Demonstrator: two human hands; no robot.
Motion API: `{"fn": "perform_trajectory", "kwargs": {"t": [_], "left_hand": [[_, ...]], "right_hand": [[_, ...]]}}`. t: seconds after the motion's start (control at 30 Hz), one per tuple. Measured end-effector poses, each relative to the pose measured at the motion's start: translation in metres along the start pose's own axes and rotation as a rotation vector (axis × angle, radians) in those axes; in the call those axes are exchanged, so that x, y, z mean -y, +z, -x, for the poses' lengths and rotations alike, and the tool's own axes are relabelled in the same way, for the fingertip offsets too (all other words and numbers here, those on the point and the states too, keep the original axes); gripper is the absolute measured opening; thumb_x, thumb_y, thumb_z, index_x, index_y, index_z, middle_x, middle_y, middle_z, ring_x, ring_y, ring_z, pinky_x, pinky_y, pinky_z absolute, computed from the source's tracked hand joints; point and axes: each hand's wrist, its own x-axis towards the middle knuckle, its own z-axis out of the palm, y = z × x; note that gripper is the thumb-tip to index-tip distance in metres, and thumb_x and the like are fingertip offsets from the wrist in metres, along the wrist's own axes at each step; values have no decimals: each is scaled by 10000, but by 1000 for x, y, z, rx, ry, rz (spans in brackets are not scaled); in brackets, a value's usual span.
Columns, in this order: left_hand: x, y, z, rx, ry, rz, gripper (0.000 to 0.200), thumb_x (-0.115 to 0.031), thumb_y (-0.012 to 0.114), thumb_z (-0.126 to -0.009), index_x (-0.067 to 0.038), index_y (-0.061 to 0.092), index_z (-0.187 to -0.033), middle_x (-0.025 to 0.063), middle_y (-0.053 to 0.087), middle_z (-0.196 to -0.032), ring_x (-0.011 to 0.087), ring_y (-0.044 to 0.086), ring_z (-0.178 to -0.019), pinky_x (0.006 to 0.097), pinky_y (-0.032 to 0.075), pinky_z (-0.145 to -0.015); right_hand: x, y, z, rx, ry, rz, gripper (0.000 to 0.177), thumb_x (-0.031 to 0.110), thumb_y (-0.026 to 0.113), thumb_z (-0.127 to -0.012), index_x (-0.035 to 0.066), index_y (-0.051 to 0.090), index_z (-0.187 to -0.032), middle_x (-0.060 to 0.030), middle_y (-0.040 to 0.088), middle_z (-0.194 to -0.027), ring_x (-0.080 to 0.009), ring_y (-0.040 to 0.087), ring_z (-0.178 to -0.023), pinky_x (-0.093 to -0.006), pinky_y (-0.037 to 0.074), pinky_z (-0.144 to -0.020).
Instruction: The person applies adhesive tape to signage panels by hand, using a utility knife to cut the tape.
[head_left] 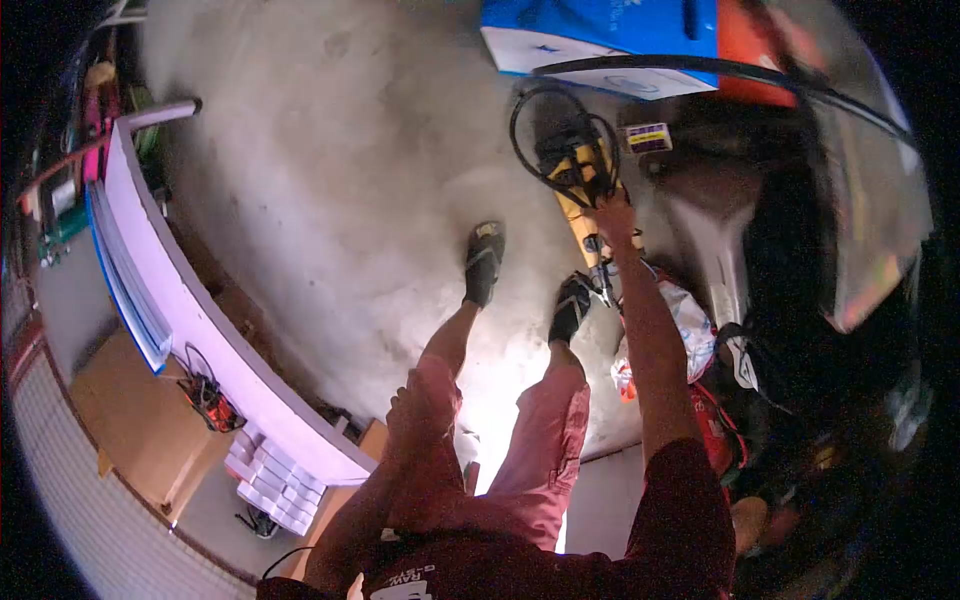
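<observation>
My right hand [613, 218] reaches down beside my right foot and is closed on a long yellow-and-black tool [578, 200] on the floor. Its exact kind does not show. A coiled black cable [516, 140] loops around its far end, and its near end lies close to my right shoe [572, 305]. My left hand [404, 402] rests on my left knee, away from any object, its fingers lying over the leg.
A blue and white box [610, 45] stands at the front, with a thick black hose across it. A small yellow-and-purple box [649, 138] lies nearby. Plastic bags [685, 325] sit right of my foot. A curved white counter [230, 330] runs along the left, with small white boxes [275, 485] behind it.
</observation>
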Motion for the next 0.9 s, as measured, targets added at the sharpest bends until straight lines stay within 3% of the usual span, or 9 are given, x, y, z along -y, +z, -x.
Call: {"fn": "perform_trajectory", "kwargs": {"t": [0.17,0.27,0.3,0.37,0.43,0.53,0.67,0.8,0.9], "left_hand": [[-9,8,7,20,-89,22,647,-481,636,-886,-41,464,-1329,195,659,-1094,388,650,-1065,499,545,-909],[-14,2,0,246,-189,146,588,-475,624,-899,-30,521,-1269,184,665,-1057,377,662,-1030,511,541,-902],[-9,12,-1,146,-127,134,549,-456,622,-906,-25,544,-1237,187,666,-1037,376,668,-1003,507,546,-885],[5,43,6,-39,8,102,476,-417,618,-919,-16,590,-1174,194,670,-997,374,678,-948,500,556,-852],[-8,12,4,145,85,-32,603,-478,608,-893,-37,537,-1297,222,648,-1135,387,651,-1053,508,507,-954],[-9,2,9,154,104,7,662,-484,613,-870,-51,505,-1359,236,638,-1162,395,645,-1050,536,509,-922],[15,34,2,-158,266,-24,479,-388,641,-871,-17,605,-1172,179,676,-968,322,681,-840,455,564,-758],[-9,-59,30,-36,228,39,485,-384,611,-868,-69,594,-1236,214,651,-1118,335,663,-1013,503,548,-819],[3,-27,-3,-19,261,-9,475,-429,606,-869,-72,626,-1181,199,681,-1071,345,659,-1082,504,527,-898]], "right_hand": [[-49,27,-36,206,114,-296,350,221,891,-700,23,704,-918,-84,713,-804,-225,701,-739,-366,541,-711],[-22,13,-22,219,188,-539,283,160,891,-690,15,702,-844,-69,705,-761,-177,687,-685,-338,531,-648],[-8,3,-15,233,222,-637,274,142,890,-687,11,700,-834,-69,707,-762,-166,684,-676,-331,529,-625],[11,-7,3,288,240,-632,290,170,881,-699,7,697,-854,-70,709,-762,-168,686,-675,-333,531,-618],[10,-9,19,337,142,-391,329,230,866,-723,4,696,-890,-73,712,-760,-173,690,-676,-340,536,-617],[27,-40,71,214,-92,-307,440,394,838,-746,23,709,-944,-83,721,-778,-200,694,-670,-371,542,-629],[62,-84,157,303,111,-519,495,466,793,-790,30,703,-1007,-102,730,-914,-234,685,-832,-397,537,-750],[80,-97,239,461,260,-452,534,467,755,-839,41,674,-1152,-118,725,-1088,-240,664,-1017,-396,524,-905],[90,-105,315,332,253,-398,642,566,722,-795,71,651,-1198,-149,714,-1065,-306,659,-1023,-447,505,-928]]}}
